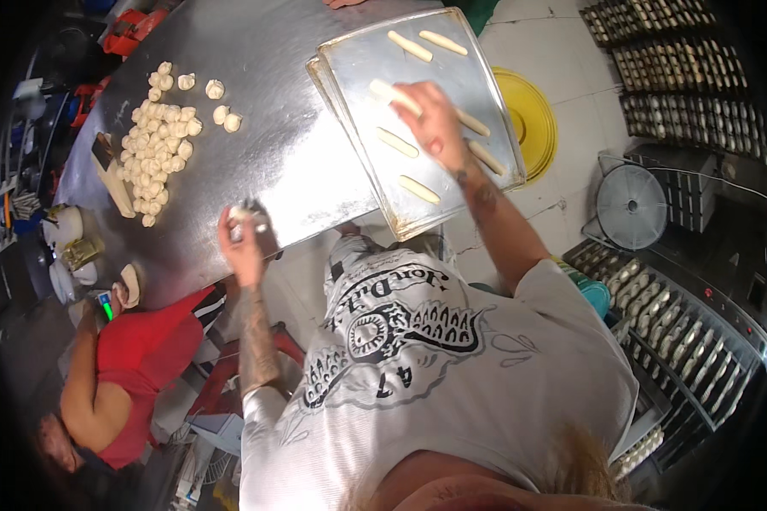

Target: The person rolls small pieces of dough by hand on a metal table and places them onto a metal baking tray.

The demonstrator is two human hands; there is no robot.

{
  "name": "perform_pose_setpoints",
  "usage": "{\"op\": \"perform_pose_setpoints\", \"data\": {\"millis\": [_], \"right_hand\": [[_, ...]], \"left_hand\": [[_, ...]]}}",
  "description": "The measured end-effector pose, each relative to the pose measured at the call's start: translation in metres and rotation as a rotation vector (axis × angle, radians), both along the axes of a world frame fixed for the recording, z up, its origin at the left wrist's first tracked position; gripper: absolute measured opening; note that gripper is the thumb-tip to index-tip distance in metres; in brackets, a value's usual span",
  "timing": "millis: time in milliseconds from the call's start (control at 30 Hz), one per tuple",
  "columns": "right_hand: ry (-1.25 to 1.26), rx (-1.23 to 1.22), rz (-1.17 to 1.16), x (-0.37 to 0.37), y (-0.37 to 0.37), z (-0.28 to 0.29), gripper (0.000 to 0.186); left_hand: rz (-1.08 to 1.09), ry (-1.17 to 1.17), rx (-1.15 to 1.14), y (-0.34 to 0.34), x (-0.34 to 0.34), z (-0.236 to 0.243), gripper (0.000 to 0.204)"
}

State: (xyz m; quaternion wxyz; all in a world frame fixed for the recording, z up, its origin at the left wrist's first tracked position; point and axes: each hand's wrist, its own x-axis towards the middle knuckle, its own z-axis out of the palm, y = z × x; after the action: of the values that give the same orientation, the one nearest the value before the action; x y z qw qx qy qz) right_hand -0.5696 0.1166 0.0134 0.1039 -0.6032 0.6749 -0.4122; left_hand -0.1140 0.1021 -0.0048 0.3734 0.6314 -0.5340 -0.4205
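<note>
Dough work, shaping stage by my judgement: pieces get rolled into sticks and laid out in rows. My left hand (245, 243) sits at the near edge of the brushed steel worktable (256, 145), fingers curled shut around a small pale lump of dough (249, 217). My right hand (435, 123) reaches over the rectangular metal baking tray (362, 64), which lies tilted at the table's right corner and overhangs it. Fingers there are pinched on one end of a long pale dough stick (392, 94), which rests across the tray.

Six more pale sticks lie on the tray, set well apart in two loose columns. Next move, as I judge it, calls for dropping this stick parallel to its neighbours without touching them.

Farther left, a heap of small pale dough pieces (158, 145) waits on the table. A person in a red shirt (136, 358) works at the left end. Round yellow lid (533, 115) on the floor beyond the tray. Dark racks of filled moulds (682, 77) stand at right. No readable packages from here.
</note>
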Motion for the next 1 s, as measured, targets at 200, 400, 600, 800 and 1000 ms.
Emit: {"op": "perform_pose_setpoints", "data": {"millis": [200, 400, 600, 800, 1000], "right_hand": [[0.106, -0.156, -0.065, -0.077, 0.013, -0.015, 0.031], [-0.312, 0.122, -0.303, -0.046, 0.083, 0.003, 0.024], [-0.382, 0.11, -0.142, 0.056, 0.083, 0.032, 0.029], [-0.27, -0.099, 0.504, 0.198, 0.006, 0.007, 0.051], [-0.277, 0.101, 0.363, 0.316, -0.108, -0.015, 0.046]], "left_hand": [[-0.079, 0.362, 0.13, -0.011, -0.21, 0.024, 0.055], [-0.291, -0.389, -0.154, -0.072, -0.296, -0.012, 0.05], [-0.187, 0.385, -0.022, -0.037, -0.261, 0.012, 0.032], [-0.136, 0.926, 0.39, -0.014, -0.146, 0.03, 0.068], [0.13, 0.633, 0.152, -0.066, 0.038, 0.005, 0.047]]}}
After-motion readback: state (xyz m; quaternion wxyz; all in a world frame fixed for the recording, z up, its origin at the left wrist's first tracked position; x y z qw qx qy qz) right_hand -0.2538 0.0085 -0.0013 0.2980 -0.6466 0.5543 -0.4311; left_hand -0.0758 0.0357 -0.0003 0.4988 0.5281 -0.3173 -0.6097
